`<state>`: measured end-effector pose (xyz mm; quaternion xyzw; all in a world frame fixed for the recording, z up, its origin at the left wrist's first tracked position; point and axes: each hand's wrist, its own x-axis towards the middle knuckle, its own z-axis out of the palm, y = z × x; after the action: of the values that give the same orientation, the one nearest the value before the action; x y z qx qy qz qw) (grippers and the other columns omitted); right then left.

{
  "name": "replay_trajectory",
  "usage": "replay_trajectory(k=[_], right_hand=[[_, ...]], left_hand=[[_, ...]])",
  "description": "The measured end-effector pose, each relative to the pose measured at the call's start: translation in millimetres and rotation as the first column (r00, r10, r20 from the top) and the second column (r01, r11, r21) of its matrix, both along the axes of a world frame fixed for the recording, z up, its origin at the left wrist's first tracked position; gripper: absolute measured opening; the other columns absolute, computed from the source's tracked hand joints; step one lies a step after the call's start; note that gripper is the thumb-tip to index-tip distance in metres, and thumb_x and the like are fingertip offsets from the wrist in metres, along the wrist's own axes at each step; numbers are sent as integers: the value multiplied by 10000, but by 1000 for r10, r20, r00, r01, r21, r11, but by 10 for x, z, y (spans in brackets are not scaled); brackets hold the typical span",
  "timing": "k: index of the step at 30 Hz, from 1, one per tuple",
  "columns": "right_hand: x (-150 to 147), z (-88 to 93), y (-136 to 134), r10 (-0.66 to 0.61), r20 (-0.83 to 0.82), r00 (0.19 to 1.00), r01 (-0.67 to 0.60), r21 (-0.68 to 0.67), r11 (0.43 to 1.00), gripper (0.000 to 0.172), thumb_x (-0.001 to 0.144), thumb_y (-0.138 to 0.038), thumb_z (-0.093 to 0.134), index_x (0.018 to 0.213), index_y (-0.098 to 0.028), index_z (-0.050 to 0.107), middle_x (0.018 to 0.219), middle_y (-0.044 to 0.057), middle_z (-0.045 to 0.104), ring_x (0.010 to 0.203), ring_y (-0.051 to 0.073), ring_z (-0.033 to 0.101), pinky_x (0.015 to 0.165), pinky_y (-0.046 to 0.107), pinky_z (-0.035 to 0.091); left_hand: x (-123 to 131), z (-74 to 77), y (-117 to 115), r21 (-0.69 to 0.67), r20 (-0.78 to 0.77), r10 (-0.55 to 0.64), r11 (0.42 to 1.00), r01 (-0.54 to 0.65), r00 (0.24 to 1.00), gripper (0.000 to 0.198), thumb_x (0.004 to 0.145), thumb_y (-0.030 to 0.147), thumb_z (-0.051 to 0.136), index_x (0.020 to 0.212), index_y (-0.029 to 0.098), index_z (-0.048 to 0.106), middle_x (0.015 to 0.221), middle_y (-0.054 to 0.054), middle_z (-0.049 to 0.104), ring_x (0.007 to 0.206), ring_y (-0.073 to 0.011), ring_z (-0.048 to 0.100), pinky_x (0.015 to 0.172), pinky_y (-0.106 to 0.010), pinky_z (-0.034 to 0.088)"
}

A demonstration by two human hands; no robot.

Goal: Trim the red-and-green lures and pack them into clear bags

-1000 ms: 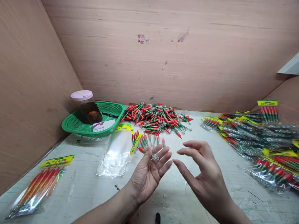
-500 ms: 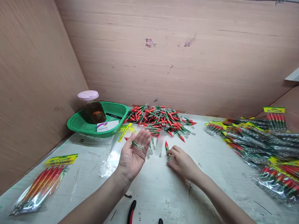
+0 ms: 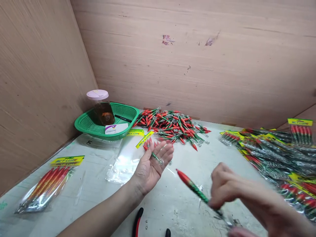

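My left hand (image 3: 154,164), palm up with its fingers stretched, has a red and green squid lure (image 3: 157,158) lying across it, pinned under the thumb. Faded red lure tips (image 3: 149,143) show just behind its fingers; whether the hand touches them is hidden. To the right and closer to me, my right hand (image 3: 225,187), smeared by motion, grips another red and green lure (image 3: 191,184) by its hook end. That lure points up and left, its red tip free above the table. Beside my left hand lie clear packaging bags (image 3: 120,164) with yellow headers.
Behind the hands is a heap of loose lures (image 3: 172,125). A green basket (image 3: 81,126) holds a lidded cup (image 3: 105,112). Packed lures (image 3: 269,148) pile up at right; one filled pack (image 3: 50,186) lies at left. Pliers handles (image 3: 138,220) show at the front edge.
My right hand has picked up the lure from the table and brought it right and toward me. My left hand has shifted a little right in view, still with its lure.
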<state>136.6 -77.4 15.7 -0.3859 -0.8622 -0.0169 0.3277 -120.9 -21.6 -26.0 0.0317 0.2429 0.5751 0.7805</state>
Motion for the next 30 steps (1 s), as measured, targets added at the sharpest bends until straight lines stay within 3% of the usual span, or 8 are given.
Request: replay_trajectory(k=[8,12,15,18,21,24,26,30], right_hand=[[-743,-58,116,31,104,994,-40,85,996,207,871,-235,567,1073,-231,614,897,51,677,833,217,531,718,355,343],[-839,-37,158,9,101,995,-25,152,988,205,883,-105,525,1055,-201,582,927,23,703,854,210,516,770,381,296],[-872,-44,125,-52,65,996,37,218,975,155,889,-113,539,984,-209,616,961,31,698,886,221,516,778,392,279],[-899,-42,127,-53,18,998,47,262,964,141,886,-130,559,956,-214,646,873,35,657,819,196,507,748,377,284],[-826,-68,281,16,-184,983,17,177,984,161,884,-154,556,1003,-242,619,916,34,601,867,189,522,778,367,348],[-696,-218,584,-115,-393,912,118,-16,993,146,911,-200,464,1009,-229,569,940,50,568,886,195,526,775,360,407],[-667,-406,781,-137,-321,937,98,-135,986,96,863,-205,507,923,-222,580,848,30,584,778,181,533,710,333,428],[-814,-860,976,-6,-107,994,-28,-308,951,149,673,-131,630,788,-216,589,794,24,602,727,184,544,637,301,453]], left_hand=[[94,-47,-116,29,-8,-221,975,221,975,327,904,312,505,1022,50,661,971,-163,727,895,-229,698,892,-354,516],[142,-48,-152,42,17,-222,974,222,975,316,915,303,488,991,49,660,962,-161,725,895,-221,693,892,-362,515],[163,-41,-174,36,37,-219,975,217,975,313,912,292,497,1010,38,653,954,-154,724,885,-210,689,911,-367,505],[165,-32,-185,15,33,-241,971,240,970,384,912,335,491,1039,3,636,990,-190,712,864,-208,694,858,-334,533],[132,-14,-158,-16,38,-212,977,213,977,435,929,380,439,1038,6,632,988,-185,716,849,-205,702,781,-296,563],[57,14,-85,-19,38,-134,991,135,990,359,936,326,441,1028,39,637,935,-143,734,815,-185,710,725,-258,578],[-8,33,-24,1,30,-67,998,67,997,300,935,264,451,1056,54,627,922,-121,740,787,-166,713,689,-236,583],[-117,62,75,36,-3,50,998,-50,999,286,939,222,436,1151,99,583,955,-105,738,808,-169,717,681,-240,592]])
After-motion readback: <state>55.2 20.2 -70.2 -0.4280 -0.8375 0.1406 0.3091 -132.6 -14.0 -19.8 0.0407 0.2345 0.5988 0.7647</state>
